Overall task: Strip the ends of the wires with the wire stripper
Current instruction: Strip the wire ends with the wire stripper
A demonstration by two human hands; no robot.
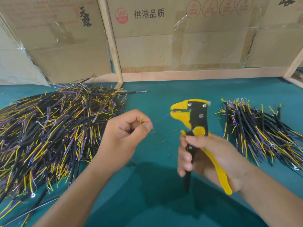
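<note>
My right hand [208, 159] grips the handles of a yellow and black wire stripper [195, 122], its jaws pointing left and slightly parted. My left hand [126, 130] pinches a wire between thumb and fingers; a yellow-green core [141, 119] sticks up and a thin blue core [161, 118] reaches right, its tip just left of the stripper's jaws. The rest of this wire is hidden inside the fist. A big heap of black-sheathed wires [54, 131] with yellow and blue cores lies at the left. A smaller pile of wires [257, 130] lies at the right.
Everything rests on a teal table cover [155, 194]. Small scraps of stripped insulation [164, 141] are scattered between my hands. Taped cardboard boxes [164, 38] behind a wooden frame [113, 46] stand along the back edge.
</note>
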